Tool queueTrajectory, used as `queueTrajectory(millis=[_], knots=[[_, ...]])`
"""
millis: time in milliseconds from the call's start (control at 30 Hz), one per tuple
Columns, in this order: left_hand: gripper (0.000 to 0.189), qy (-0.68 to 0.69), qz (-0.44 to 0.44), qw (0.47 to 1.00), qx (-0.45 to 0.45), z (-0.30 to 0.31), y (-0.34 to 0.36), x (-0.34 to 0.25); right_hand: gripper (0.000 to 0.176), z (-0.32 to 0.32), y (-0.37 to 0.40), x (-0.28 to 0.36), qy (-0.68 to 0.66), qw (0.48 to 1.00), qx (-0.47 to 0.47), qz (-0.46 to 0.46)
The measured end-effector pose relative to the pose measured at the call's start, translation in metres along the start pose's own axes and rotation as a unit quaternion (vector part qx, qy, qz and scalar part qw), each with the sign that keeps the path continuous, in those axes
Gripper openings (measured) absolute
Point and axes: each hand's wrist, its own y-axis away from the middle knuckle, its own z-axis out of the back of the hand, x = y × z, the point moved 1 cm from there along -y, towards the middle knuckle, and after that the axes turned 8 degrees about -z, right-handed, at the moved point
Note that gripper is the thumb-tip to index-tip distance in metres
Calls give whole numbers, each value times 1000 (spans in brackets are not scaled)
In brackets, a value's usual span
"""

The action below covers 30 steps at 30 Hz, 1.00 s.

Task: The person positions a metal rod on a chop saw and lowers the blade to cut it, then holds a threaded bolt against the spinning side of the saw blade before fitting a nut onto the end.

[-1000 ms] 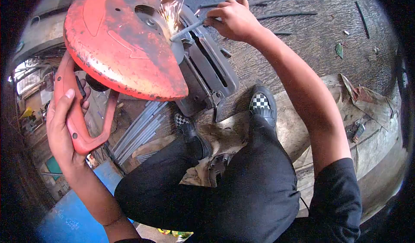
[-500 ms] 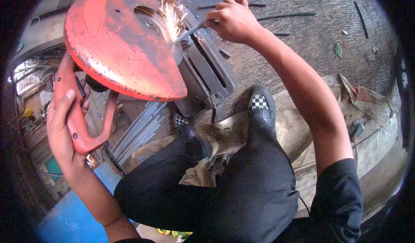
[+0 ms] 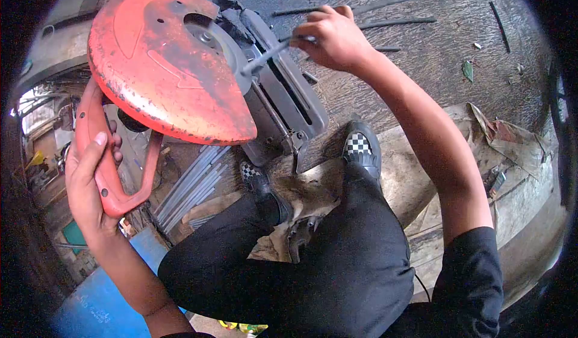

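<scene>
My left hand [image 3: 87, 175] is wrapped around the red D-shaped handle [image 3: 111, 196] of a cut-off saw, thumb on the near side. The saw's scuffed red blade guard [image 3: 162, 67] covers most of the grey cutting disc [image 3: 226, 46]. My right hand [image 3: 334, 40] is closed on a grey metal rod [image 3: 265, 58], whose free end reaches the disc's edge over the saw's dark metal base [image 3: 289, 91]. No sparks show at the disc. A clamp screw [image 3: 274, 109] runs along the base, beside the rod.
Dark rods [image 3: 400, 22] lie on the floor beyond my right hand. Several cut grey rods [image 3: 195, 184] are bundled below the guard. A dirty cloth [image 3: 409, 157] spreads beside my shoes [image 3: 361, 148]. A blue panel [image 3: 102, 290] lies at lower left.
The bright sparks at the disc have stopped. The rod's end and my right hand have shifted slightly, while my left hand keeps its hold on the handle.
</scene>
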Motion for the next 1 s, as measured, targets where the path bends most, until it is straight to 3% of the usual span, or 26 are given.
queueTrajectory(millis=[167,600,900,1000], knots=[[41,45,-27,997,-65,-24,7,-11,19,-4,-17,8,37,998,-3,-41],[44,48,-33,996,-73,-24,9,-13,17,13,-23,30,82,996,-38,15],[42,41,-37,996,-67,-21,7,-9,18,3,-2,17,49,999,9,-20],[41,43,-37,996,-65,-22,8,-10,22,5,11,13,-22,1000,-9,0]])
